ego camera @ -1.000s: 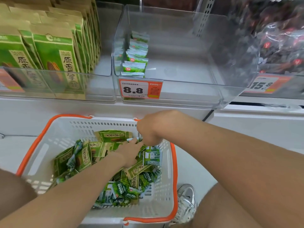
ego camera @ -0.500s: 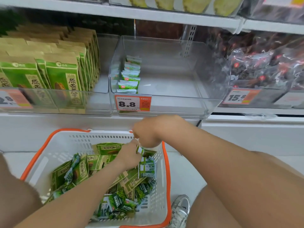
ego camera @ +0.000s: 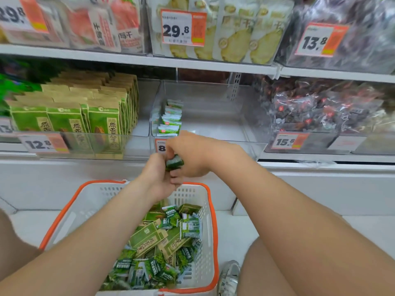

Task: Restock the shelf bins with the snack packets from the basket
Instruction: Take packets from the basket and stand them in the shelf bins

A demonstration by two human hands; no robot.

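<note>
A white basket with an orange rim stands on the floor below me, holding several green snack packets. Above its far rim, my left hand and my right hand meet around a small green packet; both grip it. Just behind them sits a clear shelf bin with a short row of small green and white packets along its left wall. The rest of that bin's floor is bare.
The bin to the left is full of tall green packets, tagged 12.8. Dark bagged goods fill the bin to the right. An upper shelf carries dried fruit bags. My knees and a shoe flank the basket.
Both hands rose out of the basket toward the clear bin, carrying a small green packet. The view tilted upward, bringing the upper shelf into sight.
</note>
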